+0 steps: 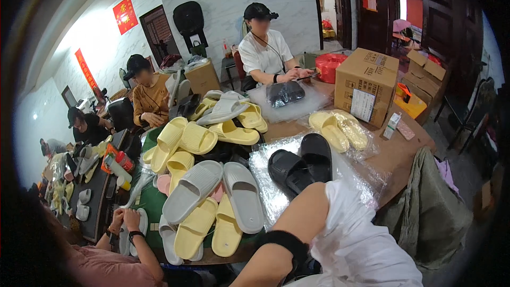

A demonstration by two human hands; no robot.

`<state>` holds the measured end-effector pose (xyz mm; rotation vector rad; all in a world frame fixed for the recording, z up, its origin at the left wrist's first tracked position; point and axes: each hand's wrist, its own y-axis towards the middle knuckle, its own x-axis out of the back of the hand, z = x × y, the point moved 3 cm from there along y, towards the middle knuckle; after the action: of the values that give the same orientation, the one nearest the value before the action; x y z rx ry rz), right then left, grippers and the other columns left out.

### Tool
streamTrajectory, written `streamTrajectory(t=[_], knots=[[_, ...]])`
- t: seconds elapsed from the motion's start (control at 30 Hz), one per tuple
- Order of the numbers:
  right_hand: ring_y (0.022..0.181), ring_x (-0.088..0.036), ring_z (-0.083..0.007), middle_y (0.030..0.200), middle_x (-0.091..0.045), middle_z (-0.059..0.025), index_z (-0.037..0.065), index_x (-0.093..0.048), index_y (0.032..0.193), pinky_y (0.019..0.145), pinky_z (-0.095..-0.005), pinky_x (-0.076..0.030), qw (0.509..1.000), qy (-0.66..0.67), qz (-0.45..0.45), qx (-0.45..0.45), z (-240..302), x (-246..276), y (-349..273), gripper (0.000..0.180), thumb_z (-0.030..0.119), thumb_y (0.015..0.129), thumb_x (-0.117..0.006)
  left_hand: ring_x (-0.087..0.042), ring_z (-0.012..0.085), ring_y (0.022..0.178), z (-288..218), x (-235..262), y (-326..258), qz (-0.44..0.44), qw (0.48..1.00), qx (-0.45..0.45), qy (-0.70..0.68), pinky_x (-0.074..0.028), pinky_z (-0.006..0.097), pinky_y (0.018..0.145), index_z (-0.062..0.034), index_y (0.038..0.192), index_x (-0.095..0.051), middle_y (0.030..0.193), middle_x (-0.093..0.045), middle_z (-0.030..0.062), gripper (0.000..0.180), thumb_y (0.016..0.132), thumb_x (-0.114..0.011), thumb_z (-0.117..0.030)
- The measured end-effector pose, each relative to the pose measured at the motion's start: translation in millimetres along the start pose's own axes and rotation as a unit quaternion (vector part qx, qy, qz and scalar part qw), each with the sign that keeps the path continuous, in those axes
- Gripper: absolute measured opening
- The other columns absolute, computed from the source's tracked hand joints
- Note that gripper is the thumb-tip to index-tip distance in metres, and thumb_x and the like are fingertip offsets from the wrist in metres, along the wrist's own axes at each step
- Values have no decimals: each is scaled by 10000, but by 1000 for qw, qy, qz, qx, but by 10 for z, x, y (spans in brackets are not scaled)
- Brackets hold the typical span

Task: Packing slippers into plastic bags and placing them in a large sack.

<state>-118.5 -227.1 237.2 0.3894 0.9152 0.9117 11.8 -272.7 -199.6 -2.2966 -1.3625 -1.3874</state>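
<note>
My right arm, in a white sleeve, bends at the elbow over the near table edge. Its forearm runs down to the lower left, with a black band. Only the back part of my right hand (254, 272) shows beyond the band; the fingers are cut off below the picture. My left hand is out of sight. Close beyond my elbow, a pair of black slippers (291, 172) lies on clear plastic bags (263, 194). Left of them, grey slippers (244, 207) lean over yellow slippers (196, 229) on a green surface.
Farther back are a heap of yellow and grey slippers (175, 138), a bagged yellow pair (340, 130) and a cardboard box (365, 85). A co-worker opposite sits behind a bagged black pair (284, 94). Another person's hands (127, 220) grip a grey slipper at lower left.
</note>
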Motion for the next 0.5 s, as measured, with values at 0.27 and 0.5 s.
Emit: streamTrajectory(t=[0.27,0.5], knots=[[936,-604,-343,1000,-632,-218,-22,-556,1155,794,-384,-476,678,-673,-216,-201,89,676,-1679,367,239,897,-542,-332,407,1291,179,13,-819,-28,993,105,-45,-303,434,1071,-87,1347,-425,1384,-349,262,525,834,-524,-136],[1136,-524,-392,1198,-570,-226,169,-490,1324,958,-408,-415,309,-576,-608,-450,595,501,-3741,555,521,895,-485,-358,484,1225,-606,888,-224,-19,981,67,181,-329,506,1035,-221,1321,-499,1337,-394,290,498,828,-561,-179]])
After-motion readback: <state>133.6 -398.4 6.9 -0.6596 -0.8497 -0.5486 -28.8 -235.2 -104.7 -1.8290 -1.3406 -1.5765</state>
